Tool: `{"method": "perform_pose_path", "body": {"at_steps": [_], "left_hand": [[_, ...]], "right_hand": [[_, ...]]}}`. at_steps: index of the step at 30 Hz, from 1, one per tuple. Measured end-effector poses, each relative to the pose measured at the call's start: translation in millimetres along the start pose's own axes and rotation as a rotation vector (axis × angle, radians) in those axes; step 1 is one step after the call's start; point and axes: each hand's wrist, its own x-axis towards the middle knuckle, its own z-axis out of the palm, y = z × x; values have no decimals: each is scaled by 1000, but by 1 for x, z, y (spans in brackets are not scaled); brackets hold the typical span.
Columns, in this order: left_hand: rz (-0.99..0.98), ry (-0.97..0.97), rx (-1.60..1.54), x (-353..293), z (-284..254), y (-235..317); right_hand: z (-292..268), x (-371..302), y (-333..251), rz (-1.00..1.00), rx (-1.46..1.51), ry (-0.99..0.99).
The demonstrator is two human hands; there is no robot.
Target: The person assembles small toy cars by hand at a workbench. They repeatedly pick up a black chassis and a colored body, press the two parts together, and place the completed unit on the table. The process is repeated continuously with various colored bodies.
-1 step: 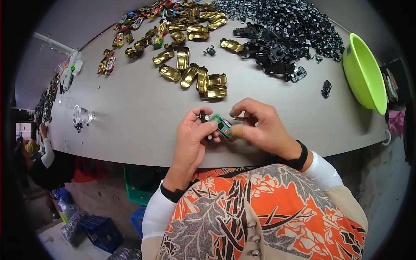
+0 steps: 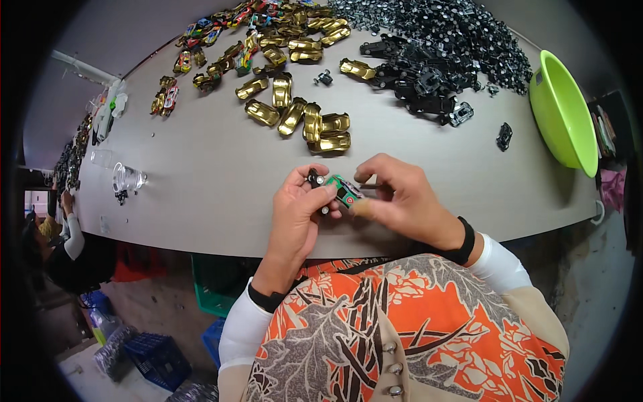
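Observation:
In front of my chest, my left hand (image 2: pixel 298 208) is closed on a small green toy car (image 2: pixel 348 195) with black patches and a red round mark. A black piece with silver-hubbed wheels (image 2: pixel 316 179) sits in the same grasp, next to the car's left end. My right hand (image 2: pixel 402 197) bends its fingers and thumb around the car's right end, and its thumb tip, tan-covered, meets the car's near corner. Its fingertips are slightly blurred. Past my hands lies a loose group of gold toy car bodies (image 2: pixel 291 117).
Black chassis with wheels (image 2: pixel 435 74) are heaped at the far right, with one apart (image 2: pixel 504 137). A lime-green basin (image 2: pixel 566 114) stands at the right edge. Multicoloured toy cars (image 2: pixel 207 33) lie far left. A clear plastic cup (image 2: pixel 127 178) sits left; another person (image 2: pixel 70 228) works beyond.
My right thumb has shifted slightly left along the car, and the car has turned a little in my grasp. My left hand stays almost in place.

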Motion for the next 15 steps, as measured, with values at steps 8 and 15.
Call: {"method": "perform_pose_path", "body": {"at_steps": [8, 15], "left_hand": [[-82, -221, -272, 0, 2, 4], [3, -180, 10, -3, 1, -2]], "right_hand": [[-11, 3, 0, 39, 48, -14], [-11, 3, -6, 261, 539, -107]]}}
